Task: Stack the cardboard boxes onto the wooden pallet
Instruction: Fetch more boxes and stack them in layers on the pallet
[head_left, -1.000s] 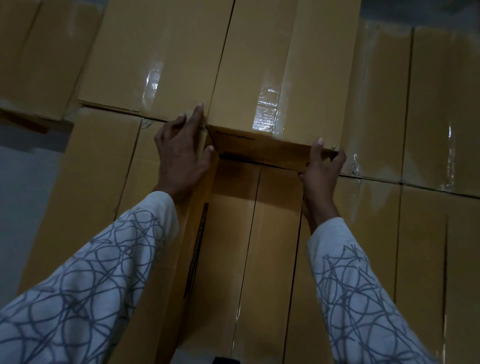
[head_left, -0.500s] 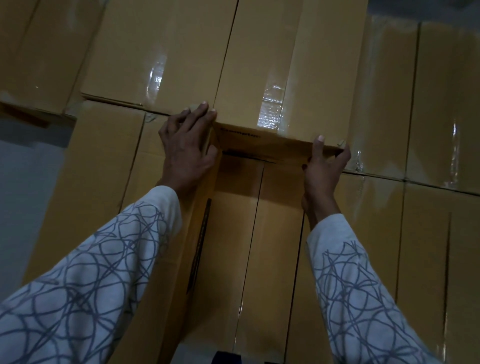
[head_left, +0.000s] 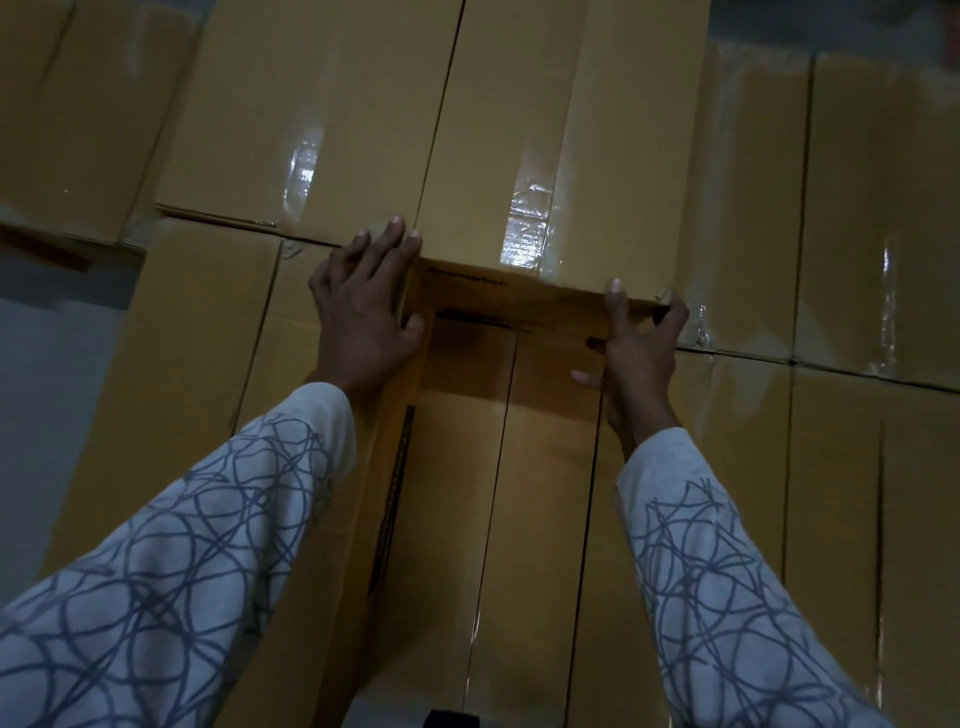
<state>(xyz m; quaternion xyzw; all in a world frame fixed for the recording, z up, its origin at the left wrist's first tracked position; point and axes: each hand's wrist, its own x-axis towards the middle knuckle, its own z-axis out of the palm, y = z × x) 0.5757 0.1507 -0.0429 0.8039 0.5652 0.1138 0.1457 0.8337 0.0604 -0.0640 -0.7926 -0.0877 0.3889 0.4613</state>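
Movement over the last second is slight; the box (head_left: 519, 130) sits almost where it did, on the upper layer, its left side tight against the neighbour (head_left: 311, 104) and its near end about level with the neighbour's. The left hand (head_left: 363, 317) lies flat, fingers straight, pressing at the box's near left corner and gripping nothing; its fingertips have crept a little further onto the seam. The right hand (head_left: 636, 353) is at the near right corner, index finger straight up the end face, outer fingers hooked round the corner; its thumb has spread away from the cardboard since a moment ago. I take it the box is all but home and this is the last nudge before release.

Light is poor. No pallet shows; the lower boxes (head_left: 498, 493) cover whatever carries them, so I cannot tell how high the stack stands. The print (head_left: 467, 278) on the end face is too dim to read; a dark object (head_left: 452, 719) is cut off by the bottom edge; grey floor (head_left: 47, 389) shows at the left.
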